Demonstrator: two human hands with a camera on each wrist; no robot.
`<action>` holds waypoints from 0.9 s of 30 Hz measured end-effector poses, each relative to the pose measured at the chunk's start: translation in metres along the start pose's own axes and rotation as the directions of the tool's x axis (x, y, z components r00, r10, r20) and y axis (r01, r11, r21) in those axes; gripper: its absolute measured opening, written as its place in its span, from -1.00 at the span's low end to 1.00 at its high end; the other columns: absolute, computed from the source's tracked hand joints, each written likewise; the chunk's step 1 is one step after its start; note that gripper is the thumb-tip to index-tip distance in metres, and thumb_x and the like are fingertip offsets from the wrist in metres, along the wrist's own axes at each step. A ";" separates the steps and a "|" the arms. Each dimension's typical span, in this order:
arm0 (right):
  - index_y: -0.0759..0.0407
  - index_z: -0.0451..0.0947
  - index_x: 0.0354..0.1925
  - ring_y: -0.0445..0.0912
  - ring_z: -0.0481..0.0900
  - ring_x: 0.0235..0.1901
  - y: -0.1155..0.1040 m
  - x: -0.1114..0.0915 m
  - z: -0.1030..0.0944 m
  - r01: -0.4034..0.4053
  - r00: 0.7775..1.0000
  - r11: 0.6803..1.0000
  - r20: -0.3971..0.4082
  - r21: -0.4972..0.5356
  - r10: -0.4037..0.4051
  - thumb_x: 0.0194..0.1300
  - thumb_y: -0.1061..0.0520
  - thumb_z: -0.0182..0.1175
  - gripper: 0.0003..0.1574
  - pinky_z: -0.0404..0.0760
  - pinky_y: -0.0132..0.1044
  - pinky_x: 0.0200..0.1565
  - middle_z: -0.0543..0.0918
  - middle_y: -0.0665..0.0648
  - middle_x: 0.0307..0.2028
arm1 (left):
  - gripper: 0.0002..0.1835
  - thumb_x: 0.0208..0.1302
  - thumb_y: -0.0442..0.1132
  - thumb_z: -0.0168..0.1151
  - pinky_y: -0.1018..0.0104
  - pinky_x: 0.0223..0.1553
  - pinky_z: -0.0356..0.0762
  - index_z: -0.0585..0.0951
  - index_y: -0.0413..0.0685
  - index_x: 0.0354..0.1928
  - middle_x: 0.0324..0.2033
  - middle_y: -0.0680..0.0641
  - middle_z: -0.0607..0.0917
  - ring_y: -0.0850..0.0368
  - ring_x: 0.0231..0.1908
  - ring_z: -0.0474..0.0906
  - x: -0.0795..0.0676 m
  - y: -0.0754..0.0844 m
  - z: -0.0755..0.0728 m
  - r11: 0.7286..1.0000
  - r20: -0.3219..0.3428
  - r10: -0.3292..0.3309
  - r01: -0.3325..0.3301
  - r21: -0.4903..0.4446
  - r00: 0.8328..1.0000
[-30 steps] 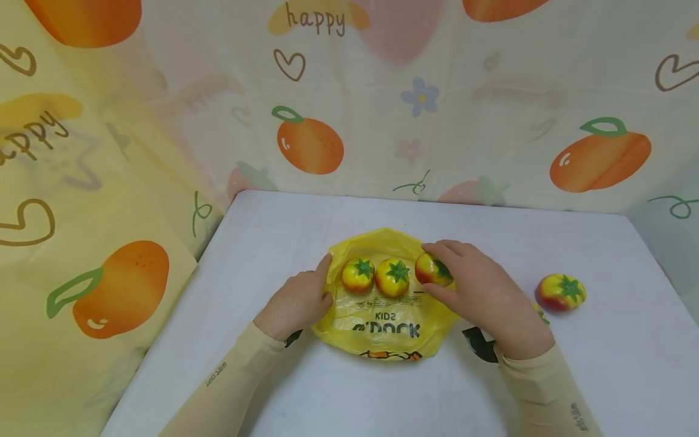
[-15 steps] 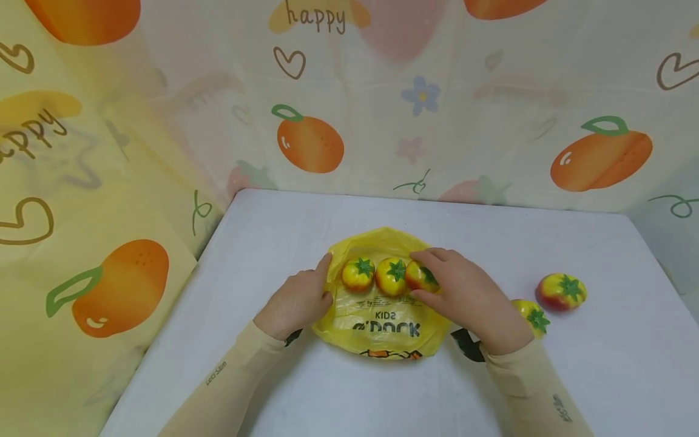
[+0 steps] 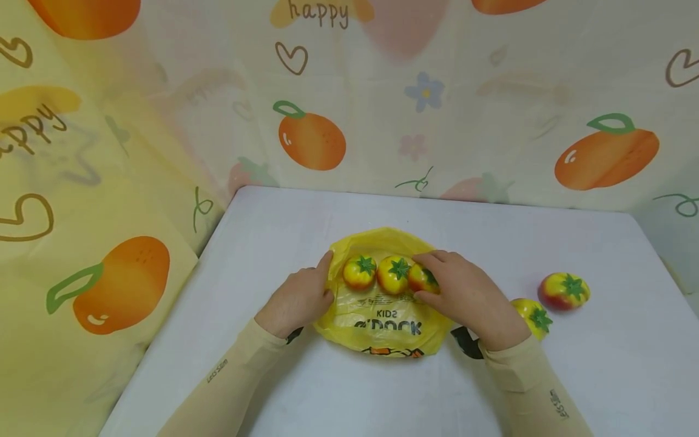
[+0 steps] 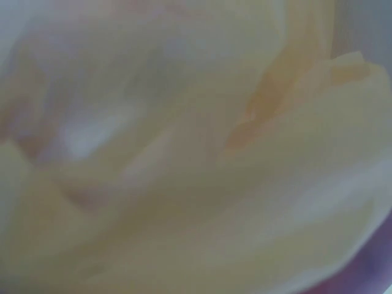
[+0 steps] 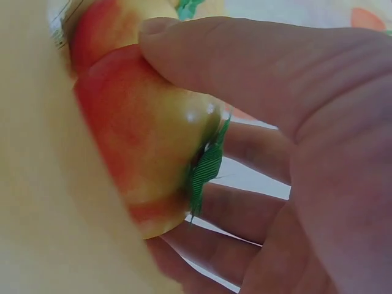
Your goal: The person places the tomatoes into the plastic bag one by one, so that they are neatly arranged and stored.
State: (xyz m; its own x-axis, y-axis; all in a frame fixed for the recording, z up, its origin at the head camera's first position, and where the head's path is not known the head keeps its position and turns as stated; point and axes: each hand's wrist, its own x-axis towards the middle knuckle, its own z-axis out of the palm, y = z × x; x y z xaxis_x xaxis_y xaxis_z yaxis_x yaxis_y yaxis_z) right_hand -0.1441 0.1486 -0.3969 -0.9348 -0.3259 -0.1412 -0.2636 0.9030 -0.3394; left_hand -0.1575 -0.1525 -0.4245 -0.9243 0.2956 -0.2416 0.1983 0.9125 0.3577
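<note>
A yellow plastic bag (image 3: 377,340) with printed lettering lies on the table, its mouth spread wide. My left hand (image 3: 297,301) holds the bag's left edge between thumb and fingers; in the left wrist view the blurred bag film (image 4: 202,202) hides that grip. Two yellow-red toy tomatoes with green leafy tops, one at the left (image 3: 359,274) and one in the middle (image 3: 391,277), rest side by side on the bag. At the bag's right side my right hand (image 3: 464,294) grips a third toy tomato (image 5: 144,135) from its leafy side, touching the middle one.
Two more toy tomatoes, a nearer one (image 3: 532,318) and a farther one (image 3: 564,291), lie on the white table (image 3: 415,394) right of the bag. My right wrist partly covers the nearer one. A fruit-printed curtain (image 3: 371,121) hangs behind the table and along the left.
My right hand has brought its toy tomato leftward until it meets the middle one, then stayed there. More of the nearer loose tomato shows now. The left hand keeps its place on the bag.
</note>
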 end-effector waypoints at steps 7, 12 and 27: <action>0.10 0.48 0.52 0.24 0.55 0.37 0.005 0.003 0.005 -0.004 1.000 1.000 0.021 -0.002 0.004 0.37 -0.11 0.49 -0.13 0.53 0.27 0.40 0.59 0.25 0.41 | -0.18 0.47 -0.28 0.19 0.27 -0.46 0.44 0.14 -0.28 0.69 -0.31 -0.15 0.68 0.05 -0.50 0.49 -0.001 0.001 0.000 1.000 -0.006 0.005 -0.005 0.003 1.000; 0.10 0.48 0.52 0.25 0.55 0.38 0.006 0.005 0.006 -0.011 1.000 1.000 0.027 -0.008 0.011 0.38 -0.12 0.48 -0.13 0.53 0.27 0.41 0.59 0.25 0.42 | -0.17 0.47 -0.27 0.19 0.26 -0.45 0.44 0.13 -0.26 0.69 -0.31 -0.15 0.67 0.05 -0.50 0.49 0.000 0.000 0.001 1.000 0.000 -0.008 0.008 0.002 1.000; 0.12 0.48 0.51 0.26 0.56 0.37 0.011 0.008 0.011 -0.015 0.999 1.000 0.038 -0.015 0.015 0.39 -0.12 0.48 -0.14 0.53 0.27 0.40 0.58 0.27 0.42 | -0.16 0.47 -0.27 0.19 0.28 -0.49 0.40 0.12 -0.26 0.69 -0.38 -0.10 0.63 0.07 -0.54 0.44 0.001 0.000 0.000 1.000 0.001 -0.009 0.009 -0.005 1.000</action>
State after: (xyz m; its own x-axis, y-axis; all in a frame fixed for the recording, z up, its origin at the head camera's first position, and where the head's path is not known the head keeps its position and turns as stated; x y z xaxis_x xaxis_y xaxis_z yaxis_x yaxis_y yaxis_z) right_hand -0.1521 0.1522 -0.4122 -0.9290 -0.3226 -0.1814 -0.2535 0.9117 -0.3232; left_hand -0.1578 -0.1518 -0.4249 -0.9257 0.2876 -0.2457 0.1882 0.9136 0.3604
